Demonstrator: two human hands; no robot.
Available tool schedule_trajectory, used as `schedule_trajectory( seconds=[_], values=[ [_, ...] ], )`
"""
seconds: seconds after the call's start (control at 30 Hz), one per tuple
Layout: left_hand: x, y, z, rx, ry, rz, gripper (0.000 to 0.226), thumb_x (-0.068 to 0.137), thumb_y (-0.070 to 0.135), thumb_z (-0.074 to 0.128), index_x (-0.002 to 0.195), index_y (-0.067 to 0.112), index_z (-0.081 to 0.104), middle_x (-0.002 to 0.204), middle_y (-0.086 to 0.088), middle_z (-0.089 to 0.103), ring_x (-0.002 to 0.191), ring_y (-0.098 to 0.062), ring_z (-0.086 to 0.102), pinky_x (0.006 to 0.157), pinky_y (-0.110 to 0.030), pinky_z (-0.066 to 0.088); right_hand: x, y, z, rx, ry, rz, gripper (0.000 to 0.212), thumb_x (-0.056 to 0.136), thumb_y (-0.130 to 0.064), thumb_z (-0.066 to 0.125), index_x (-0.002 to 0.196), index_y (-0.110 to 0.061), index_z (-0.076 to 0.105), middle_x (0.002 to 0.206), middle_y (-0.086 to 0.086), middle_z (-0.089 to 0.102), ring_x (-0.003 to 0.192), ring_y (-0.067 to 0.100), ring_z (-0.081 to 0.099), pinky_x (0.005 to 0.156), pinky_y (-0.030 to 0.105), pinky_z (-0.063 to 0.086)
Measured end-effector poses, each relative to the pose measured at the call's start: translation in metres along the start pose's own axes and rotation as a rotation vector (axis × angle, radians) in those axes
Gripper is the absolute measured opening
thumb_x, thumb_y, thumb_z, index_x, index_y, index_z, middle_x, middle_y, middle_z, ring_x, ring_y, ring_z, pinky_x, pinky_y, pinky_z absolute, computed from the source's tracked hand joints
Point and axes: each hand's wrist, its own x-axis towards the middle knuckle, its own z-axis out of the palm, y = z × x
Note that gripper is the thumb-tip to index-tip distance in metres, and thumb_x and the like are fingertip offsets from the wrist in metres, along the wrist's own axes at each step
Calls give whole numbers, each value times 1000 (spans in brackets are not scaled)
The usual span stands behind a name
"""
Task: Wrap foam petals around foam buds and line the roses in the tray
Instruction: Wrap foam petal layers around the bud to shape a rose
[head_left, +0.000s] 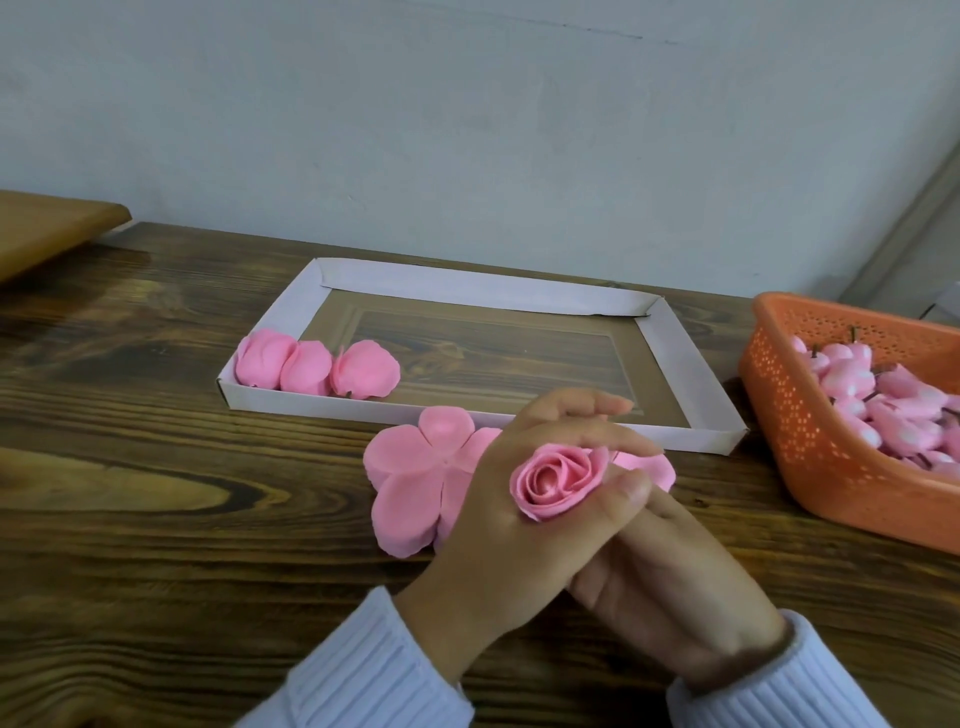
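A pink foam rose sits between my two hands, its spiral centre facing up. My left hand curls its thumb and fingers round the rose. My right hand lies under and behind the left one, its fingers tucked beneath the rose and mostly hidden. A stack of flat pink foam petals lies on the table just behind my hands. Three wrapped pink roses stand in a row at the left end of the white cardboard tray.
An orange perforated basket at the right holds several pink foam buds with dark stems. A lighter wooden board overhangs the dark wooden table at the far left. A pale wall stands behind the tray.
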Motion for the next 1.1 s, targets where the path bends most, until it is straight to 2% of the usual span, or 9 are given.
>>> schedule_trajectory(
  seconds=[0.13, 0.33, 0.5, 0.6, 0.67, 0.8, 0.93, 1.03, 1.1],
  values=[
    [1, 0, 0, 30, 52, 20, 18, 73, 27, 66, 89, 20, 71, 113, 0, 63, 108, -6, 61, 89, -17, 46, -1, -2, 0, 74, -49, -23, 43, 87, -16, 68, 121, 7, 57, 124, 18, 62, 117, 26, 59, 99, 36, 49],
    [0, -2, 0, 74, -27, -23, 28, 78, 29, 63, 101, 17, 72, 118, 5, 63, 115, -7, 58, 96, -23, 46, 1, 0, -1, 75, -52, 25, 27, 94, -28, 56, 114, -17, 69, 117, 1, 67, 114, 13, 61, 92, 29, 51],
    [0, -1, 1, 105, -3, 73, 25, 76, 26, 66, 99, 18, 70, 114, 4, 64, 113, -15, 59, 96, -32, 48, 0, -1, -2, 38, -30, -96, 49, 79, -15, 77, 119, 8, 58, 118, 20, 63, 113, 27, 61, 92, 33, 51],
    [1, -1, 1, 90, 24, 65, 19, 77, 27, 64, 92, 21, 74, 109, 12, 65, 111, -10, 60, 93, -25, 47, 0, -1, -1, 98, -63, -115, 46, 79, -12, 77, 116, 9, 60, 116, 22, 63, 112, 29, 61, 94, 36, 51],
    [1, 0, 1, 56, 29, 24, 18, 78, 31, 61, 86, 22, 75, 110, 15, 63, 111, -6, 58, 92, -19, 45, 0, -1, 1, 116, -71, -60, 45, 81, -22, 75, 117, 3, 63, 121, 19, 62, 115, 28, 59, 97, 39, 50],
    [0, 1, 1, 38, -2, -20, 20, 79, 34, 58, 89, 26, 73, 113, 15, 62, 115, -5, 56, 96, -24, 46, 1, 1, 1, 9, -3, 29, 33, 92, -30, 56, 115, -10, 68, 119, 13, 64, 111, 22, 61, 92, 39, 50],
    [1, 2, -1, 80, 2, 23, 17, 77, 29, 61, 88, 24, 74, 112, 13, 62, 113, -8, 58, 93, -21, 45, -1, -3, 2, 5, -72, -68, 37, 89, -15, 66, 120, 4, 60, 121, 16, 65, 116, 24, 61, 93, 32, 51],
    [2, -1, -1, 63, 43, 8, 17, 76, 29, 62, 86, 23, 74, 111, 11, 64, 110, -9, 60, 91, -22, 47, -2, -3, 1, 47, -35, -94, 47, 87, -5, 64, 127, 13, 48, 126, 27, 57, 120, 33, 56, 97, 36, 49],
    [2, -2, -1, 33, 45, -23, 19, 77, 30, 60, 84, 22, 76, 112, 10, 65, 111, -8, 60, 90, -21, 47, -2, -1, -1, 74, -34, -77, 49, 87, -12, 66, 126, 13, 50, 128, 29, 56, 120, 35, 55, 99, 42, 48]
  ],
)
